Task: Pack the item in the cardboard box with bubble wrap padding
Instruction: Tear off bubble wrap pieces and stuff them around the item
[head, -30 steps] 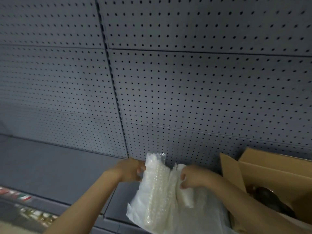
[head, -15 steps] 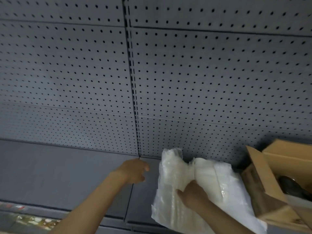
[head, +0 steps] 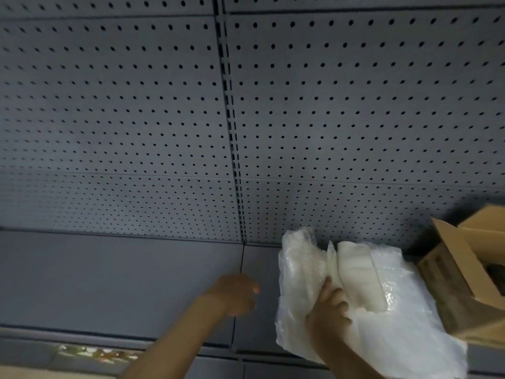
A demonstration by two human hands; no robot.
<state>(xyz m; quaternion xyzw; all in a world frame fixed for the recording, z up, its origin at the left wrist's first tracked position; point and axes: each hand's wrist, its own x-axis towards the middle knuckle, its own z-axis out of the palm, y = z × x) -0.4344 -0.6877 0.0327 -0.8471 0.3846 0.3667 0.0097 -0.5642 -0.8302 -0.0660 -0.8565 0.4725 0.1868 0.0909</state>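
A crumpled white bundle of bubble wrap (head: 363,283) lies on the grey shelf, just left of the open cardboard box (head: 453,280). My right hand (head: 329,310) grips the bundle's lower left part, fingers pressed into the plastic. My left hand (head: 235,295) hovers over the shelf to the left of the bundle, apart from it, fingers loosely curled and holding nothing. A dark item (head: 496,272) shows inside the box at the right edge, mostly hidden by the box wall.
A grey pegboard wall (head: 246,119) rises behind the grey shelf (head: 109,283). A slotted upright (head: 232,132) runs down its middle. A lower shelf edge with a coloured label strip (head: 95,352) lies at the bottom left.
My left hand has let go of the bubble wrap and drawn away to the left. My right hand has shifted down onto the bundle's lower part. The view has swung left, pushing the box toward the right edge.
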